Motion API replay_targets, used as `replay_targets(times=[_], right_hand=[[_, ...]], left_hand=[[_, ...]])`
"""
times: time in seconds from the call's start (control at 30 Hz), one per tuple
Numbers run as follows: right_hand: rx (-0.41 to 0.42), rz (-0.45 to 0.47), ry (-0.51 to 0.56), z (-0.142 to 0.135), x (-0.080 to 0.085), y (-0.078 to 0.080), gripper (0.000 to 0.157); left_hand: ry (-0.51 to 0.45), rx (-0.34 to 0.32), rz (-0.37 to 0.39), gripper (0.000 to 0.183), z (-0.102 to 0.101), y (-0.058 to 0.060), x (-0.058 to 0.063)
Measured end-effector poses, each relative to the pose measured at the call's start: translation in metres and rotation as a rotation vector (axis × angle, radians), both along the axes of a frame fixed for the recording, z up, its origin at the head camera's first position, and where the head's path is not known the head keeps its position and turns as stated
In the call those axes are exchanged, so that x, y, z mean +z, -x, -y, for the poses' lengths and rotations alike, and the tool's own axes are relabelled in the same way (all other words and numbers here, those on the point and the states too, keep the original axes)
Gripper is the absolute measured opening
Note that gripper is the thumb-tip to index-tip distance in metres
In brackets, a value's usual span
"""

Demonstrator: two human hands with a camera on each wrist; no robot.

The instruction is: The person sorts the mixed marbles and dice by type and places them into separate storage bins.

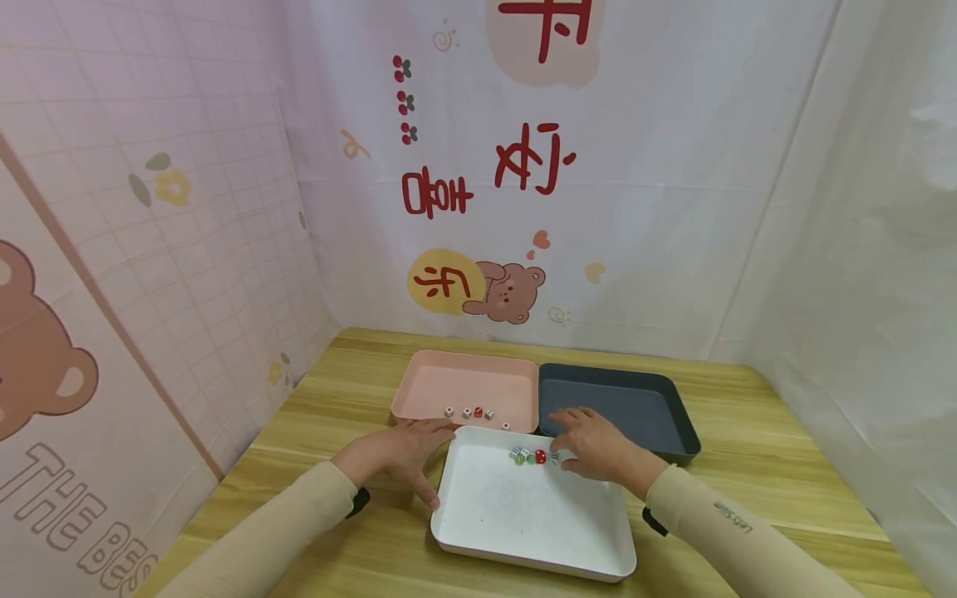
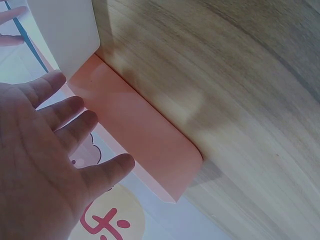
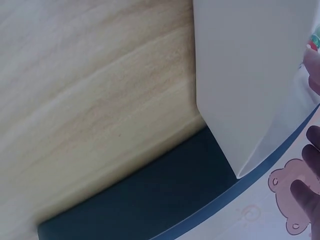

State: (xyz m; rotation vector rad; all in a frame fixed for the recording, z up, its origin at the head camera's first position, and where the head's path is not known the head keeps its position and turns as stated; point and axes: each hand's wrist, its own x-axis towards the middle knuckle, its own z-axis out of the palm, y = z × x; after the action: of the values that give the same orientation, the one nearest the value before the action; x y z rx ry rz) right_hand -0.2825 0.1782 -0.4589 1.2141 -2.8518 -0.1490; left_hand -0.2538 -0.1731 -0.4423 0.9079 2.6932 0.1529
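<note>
A white tray (image 1: 523, 519) lies on the table in front of me. Near its far rim sits a small cluster of dice, with a red die (image 1: 541, 456), green pieces (image 1: 520, 459) and white ones among them. My right hand (image 1: 598, 446) reaches over the tray's far right corner, its thumb and fingers apart beside the cluster; only part of it shows in the right wrist view. At the far left corner, my left hand (image 1: 399, 457) spreads its fingers along the outside of the rim. In the left wrist view its palm and extended fingers (image 2: 112, 170) hold nothing.
Behind the white tray stand a pink tray (image 1: 471, 378) on the left and a dark blue-grey tray (image 1: 609, 407) on the right, side by side. Several white dice and one red die (image 1: 478, 412) lie in the pink tray. Printed cloth (image 1: 650, 274) hangs behind the wooden table (image 1: 336, 382).
</note>
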Motion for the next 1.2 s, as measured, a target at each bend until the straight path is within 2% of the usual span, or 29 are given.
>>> replay_targets(times=[0.67, 1.2], right_hand=[[-0.021, -0.028, -0.056, 0.001, -0.007, 0.001, 0.028], [-0.03, 0.018, -0.011, -0.001, -0.013, 0.0, 0.019]], left_hand=[[0.02, 0.005, -0.004, 0.113, 0.0, 0.0, 0.001], [0.014, 0.002, -0.006, 0.115, 0.001, 0.001, -0.003]])
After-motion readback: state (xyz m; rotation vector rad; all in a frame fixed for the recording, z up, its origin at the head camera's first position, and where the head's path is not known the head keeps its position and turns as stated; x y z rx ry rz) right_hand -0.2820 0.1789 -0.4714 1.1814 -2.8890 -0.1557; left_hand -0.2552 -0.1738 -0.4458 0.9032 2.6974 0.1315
